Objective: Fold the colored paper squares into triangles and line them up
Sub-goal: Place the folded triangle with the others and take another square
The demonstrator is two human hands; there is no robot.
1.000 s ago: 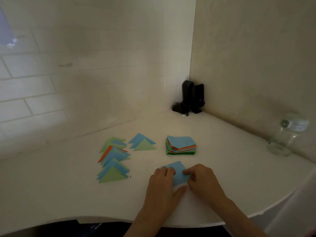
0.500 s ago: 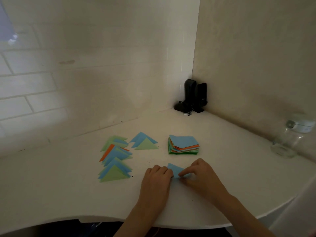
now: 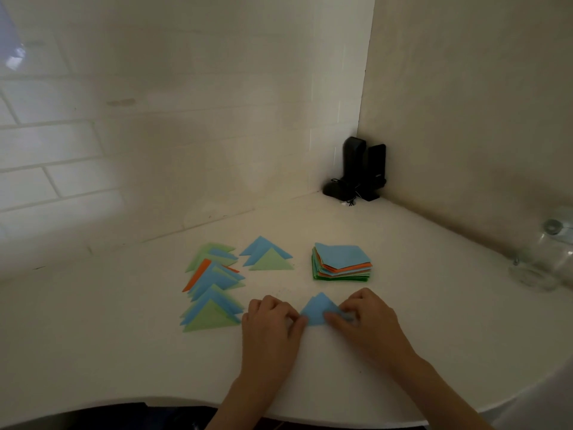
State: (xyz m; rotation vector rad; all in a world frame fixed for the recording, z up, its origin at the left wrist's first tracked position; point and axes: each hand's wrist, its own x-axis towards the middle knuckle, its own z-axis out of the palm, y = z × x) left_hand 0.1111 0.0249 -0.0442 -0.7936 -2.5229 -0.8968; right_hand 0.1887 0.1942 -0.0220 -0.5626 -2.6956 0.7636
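Piece in hand: a light blue paper triangle (image 3: 317, 311), already folded, lies flat on the white counter (image 3: 124, 352) between the 2 hands, apex pointing away from the person.
Left hand (image 3: 269, 324): fingers curled, fingertips pressing the triangle's left corner near the folded edge.
Right hand (image 3: 366, 321): fingers bent, pinching or pressing the right corner; a bit of blue paper shows beneath them, and I cannot tell which it is.
Step in hand: by my reading, the crease is being flattened; the piece is not yet in a row.
Done: a long overlapping column of folded green, blue and orange triangles (image 3: 214, 290) lies left of the hands, and a short second column of 2 triangles, blue and green (image 3: 268, 257), lies beside its far end.
Left: a thick stack of unfolded coloured paper squares (image 3: 342, 263), blue on top, sits just beyond the right hand, so many folds likely remain.
Progress: roughly midway or earlier, judged from stack height; the exact count is unclear.
Next: slide the blue triangle in below the short column.
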